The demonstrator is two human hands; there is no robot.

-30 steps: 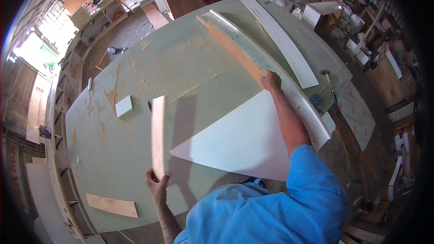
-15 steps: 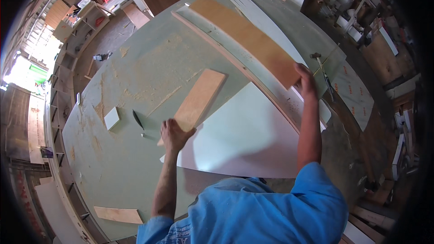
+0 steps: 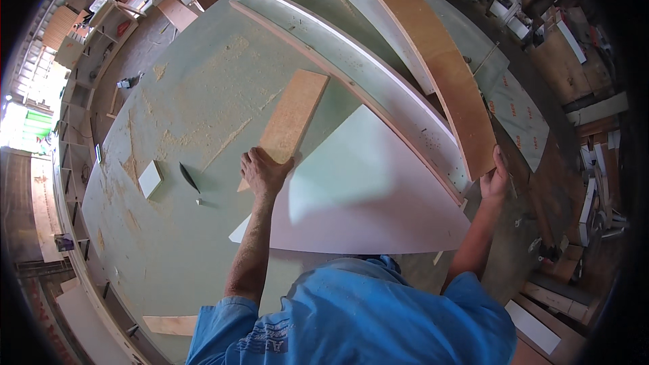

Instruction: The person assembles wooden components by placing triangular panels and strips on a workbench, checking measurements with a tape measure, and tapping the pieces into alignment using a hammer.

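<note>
My right hand (image 3: 495, 174) grips the near end of a long brown wooden board (image 3: 426, 47), which slants away to the far side. My left hand (image 3: 265, 170) is closed over the near end of a shorter light wooden board (image 3: 295, 111) lying on the green-grey tabletop (image 3: 182, 250). Between the two boards runs a long white panel with raised edges (image 3: 378, 94), with dark specks on its surface. A smooth white sheet (image 3: 345, 189) lies in front of me, beside the short board.
On the left are a white square block (image 3: 150, 180) and a black curved piece (image 3: 187, 178). A wooden strip (image 3: 169, 325) lies near the lower left. Another white panel (image 3: 365, 10) and a printed sheet (image 3: 520, 122) are at the right. Shelving (image 3: 71, 128) lines the left.
The long brown board has moved right with my right hand, uncovering more of the edged white panel. The hammer seen earlier is now mostly hidden. My left hand stays on the short board.
</note>
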